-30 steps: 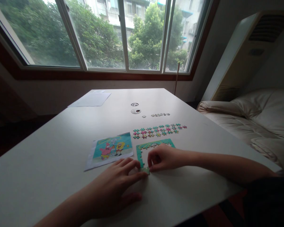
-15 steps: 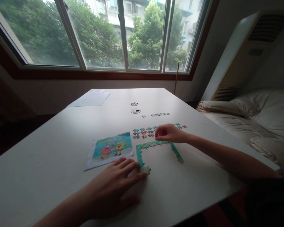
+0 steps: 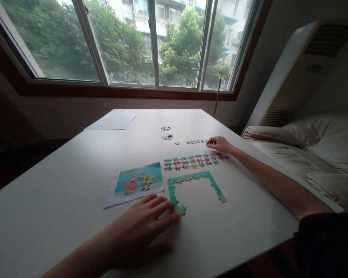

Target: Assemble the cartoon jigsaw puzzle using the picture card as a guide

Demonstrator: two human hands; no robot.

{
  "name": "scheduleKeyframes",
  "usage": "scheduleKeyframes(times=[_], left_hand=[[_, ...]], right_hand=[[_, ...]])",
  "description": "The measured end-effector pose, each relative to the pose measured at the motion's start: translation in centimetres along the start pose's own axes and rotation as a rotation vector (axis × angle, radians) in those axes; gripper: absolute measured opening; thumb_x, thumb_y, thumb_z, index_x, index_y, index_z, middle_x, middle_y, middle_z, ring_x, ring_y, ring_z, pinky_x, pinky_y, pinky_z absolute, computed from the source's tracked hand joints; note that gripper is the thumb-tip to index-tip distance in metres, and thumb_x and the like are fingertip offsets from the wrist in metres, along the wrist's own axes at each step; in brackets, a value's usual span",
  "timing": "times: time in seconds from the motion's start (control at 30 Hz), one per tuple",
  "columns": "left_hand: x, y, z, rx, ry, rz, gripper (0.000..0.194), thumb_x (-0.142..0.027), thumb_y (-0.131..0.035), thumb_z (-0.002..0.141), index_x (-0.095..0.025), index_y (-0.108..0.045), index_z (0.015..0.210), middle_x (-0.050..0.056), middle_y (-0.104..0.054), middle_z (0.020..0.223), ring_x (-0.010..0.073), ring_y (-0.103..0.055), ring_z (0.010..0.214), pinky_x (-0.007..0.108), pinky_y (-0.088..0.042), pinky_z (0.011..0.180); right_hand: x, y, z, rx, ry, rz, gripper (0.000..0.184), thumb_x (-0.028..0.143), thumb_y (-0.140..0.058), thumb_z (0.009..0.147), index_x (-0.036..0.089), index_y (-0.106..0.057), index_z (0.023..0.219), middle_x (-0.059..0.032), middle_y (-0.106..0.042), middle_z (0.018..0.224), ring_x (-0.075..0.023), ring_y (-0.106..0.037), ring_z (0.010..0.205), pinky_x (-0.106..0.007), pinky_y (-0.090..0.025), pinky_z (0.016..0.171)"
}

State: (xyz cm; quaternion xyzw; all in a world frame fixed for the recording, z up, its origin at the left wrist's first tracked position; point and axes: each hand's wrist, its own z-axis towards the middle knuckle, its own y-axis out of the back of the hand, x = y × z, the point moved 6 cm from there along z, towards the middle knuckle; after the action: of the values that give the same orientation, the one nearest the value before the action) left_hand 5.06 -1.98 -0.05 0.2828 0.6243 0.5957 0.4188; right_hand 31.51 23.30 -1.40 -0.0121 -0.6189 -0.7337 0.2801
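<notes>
Fingers of the left hand (image 3: 145,222) lie spread and loosely bent on the white surface (image 3: 63,193), gripping nothing; the fingertips rest at the near left corner of the puzzle frame (image 3: 188,177), against its pale green end (image 3: 180,210). That frame has a left, a far and a right side joined together, with its near side open, and it lies ahead and to the right of the left hand. A dark sleeve (image 3: 327,241) covers the upper part of the right arm.

Left of the frame, just beyond the left hand, is a printed picture (image 3: 139,180) of cartoon figures on white paper. Past the frame, loose colored pieces (image 3: 206,159) are laid out in rows, on the near side of the right hand (image 3: 219,144). That hand is curled low at the right end of a farther row of small pieces (image 3: 195,141); whether it grasps one cannot be told. One single piece (image 3: 177,143) sits apart, left of that row.

Farther off are two round items (image 3: 167,136), one behind the other, then a blank sheet (image 3: 111,121) at the far left. Beyond the surface are a sofa (image 3: 330,150) on the right and a wide window (image 3: 124,50).
</notes>
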Motion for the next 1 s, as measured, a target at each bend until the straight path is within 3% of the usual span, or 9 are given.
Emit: scheduleKeyframes(times=[0.23, 0.43, 0.57, 0.83, 1.0], left_hand=[[0.0, 0.3, -0.1, -0.022, -0.003, 0.0, 0.037, -0.034, -0.055, 0.082, -0.024, -0.049, 0.117, 0.009, -0.057, 0.104, 0.0259, -0.054, 0.095, 0.042, -0.04, 0.089], [-0.1, 0.2, 0.0, 0.01, 0.004, 0.024, 0.037, -0.034, -0.056, 0.082, -0.023, -0.049, 0.118, 0.009, -0.058, 0.104, 0.0264, -0.054, 0.095, 0.042, -0.04, 0.089], [0.0, 0.0, -0.1, 0.024, 0.01, 0.019, 0.038, -0.035, -0.055, 0.083, -0.023, -0.048, 0.119, 0.009, -0.057, 0.106, 0.0269, -0.054, 0.096, 0.044, -0.039, 0.09], [0.1, -0.1, -0.2, 0.023, 0.016, 0.007, 0.039, -0.035, -0.055, 0.083, -0.024, -0.048, 0.119, 0.009, -0.056, 0.109, 0.0268, -0.053, 0.097, 0.043, -0.039, 0.091], [0.1, 0.1, -0.2, -0.013, -0.001, 0.002, 0.039, -0.034, -0.056, 0.082, -0.024, -0.048, 0.119, 0.009, -0.057, 0.108, 0.0262, -0.054, 0.095, 0.042, -0.04, 0.089]], right_hand=[[1.4, -1.9, 3.6, 0.072, 0.082, -0.042, 0.025, 0.029, -0.057, 0.076, 0.015, -0.069, 0.094, -0.0062, -0.066, 0.087, -0.0143, -0.055, 0.073, -0.025, -0.039, 0.07], [2.6, -3.5, 6.1, 0.16, 0.134, -0.027, 0.037, 0.034, -0.064, 0.073, 0.015, -0.066, 0.106, -0.0089, -0.061, 0.101, -0.0148, -0.054, 0.081, -0.024, -0.039, 0.073], [2.8, -3.8, 7.2, 0.243, 0.12, -0.023, 0.035, 0.034, -0.066, 0.072, 0.016, -0.067, 0.102, -0.0087, -0.061, 0.1, -0.0167, -0.054, 0.085, -0.025, -0.039, 0.074], [2.6, -4.1, 8.5, 0.423, -0.021, 0.039, 0.034, 0.03, -0.073, 0.063, 0.014, -0.068, 0.092, -0.0091, -0.063, 0.095, -0.0097, -0.054, 0.06, -0.022, -0.04, 0.054], [2.6, -3.9, 8.3, 0.371, -0.038, 0.104, 0.035, 0.028, -0.077, 0.056, 0.012, -0.064, 0.085, -0.0077, -0.064, 0.085, -0.0087, -0.052, 0.058, -0.021, -0.039, 0.052]])
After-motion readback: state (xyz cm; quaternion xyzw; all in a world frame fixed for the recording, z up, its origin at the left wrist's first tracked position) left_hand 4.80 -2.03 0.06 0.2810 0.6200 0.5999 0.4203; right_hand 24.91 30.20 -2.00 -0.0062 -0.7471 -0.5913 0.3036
